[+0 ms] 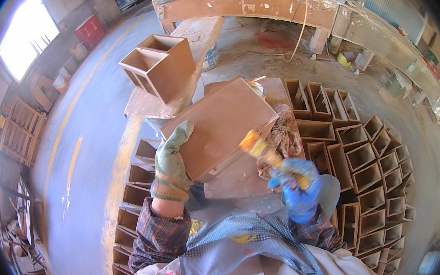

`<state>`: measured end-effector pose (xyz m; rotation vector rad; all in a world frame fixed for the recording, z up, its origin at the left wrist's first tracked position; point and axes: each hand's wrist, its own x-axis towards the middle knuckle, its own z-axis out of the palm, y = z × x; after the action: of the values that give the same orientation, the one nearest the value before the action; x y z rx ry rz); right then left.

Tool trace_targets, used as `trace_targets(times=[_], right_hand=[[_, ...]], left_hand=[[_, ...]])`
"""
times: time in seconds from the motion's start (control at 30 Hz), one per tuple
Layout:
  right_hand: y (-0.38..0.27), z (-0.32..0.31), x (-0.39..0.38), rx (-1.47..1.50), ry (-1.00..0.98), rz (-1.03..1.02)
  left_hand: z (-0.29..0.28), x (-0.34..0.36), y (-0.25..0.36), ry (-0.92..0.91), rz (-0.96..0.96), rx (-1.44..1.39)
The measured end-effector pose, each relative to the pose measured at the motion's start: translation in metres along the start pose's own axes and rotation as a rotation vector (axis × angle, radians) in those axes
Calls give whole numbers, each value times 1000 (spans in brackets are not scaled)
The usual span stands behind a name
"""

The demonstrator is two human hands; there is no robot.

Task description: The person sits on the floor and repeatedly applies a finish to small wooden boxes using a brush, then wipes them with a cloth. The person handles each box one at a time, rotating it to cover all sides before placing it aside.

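A brown wooden box [224,121] is tilted in front of me, one broad flat side facing up. My left hand [174,162], in a pale green and tan knit glove, grips its left edge. In a blue glove, my right hand [298,185] is closed around a paintbrush [260,149] with yellowish, stained bristles. The brush tip is near the box's lower right corner; motion blur leaves it unclear whether they touch. Under the box is a brown work board [234,185], with a crumpled, stained rag [284,137] lying at its right.
An open two-compartment wooden box [158,64] stands on a narrow bench [146,104] ahead. Many open boxes [367,177] are packed on the floor at right, with more boxes [131,203] at left. A long worn workbench [250,4] crosses the far side, a hose [302,31] hanging from it.
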<state>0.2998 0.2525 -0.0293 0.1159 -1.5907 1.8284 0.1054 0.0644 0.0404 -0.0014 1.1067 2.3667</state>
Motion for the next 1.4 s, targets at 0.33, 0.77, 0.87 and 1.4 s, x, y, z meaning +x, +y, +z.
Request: trace_targets(times=[0.33, 0.77, 0.87, 1.4], right_hand=[[-9, -16, 12, -2, 267, 2], [-1, -57, 13, -122, 481, 69], [0, -63, 8, -96, 494, 114], [10, -82, 26, -85, 385, 323]], left_hand=[[-4, 2, 6, 46, 6, 124], [19, 26, 24, -298, 59, 479], [20, 57, 4, -397, 106, 848], [30, 133, -132, -663, -157, 1641]])
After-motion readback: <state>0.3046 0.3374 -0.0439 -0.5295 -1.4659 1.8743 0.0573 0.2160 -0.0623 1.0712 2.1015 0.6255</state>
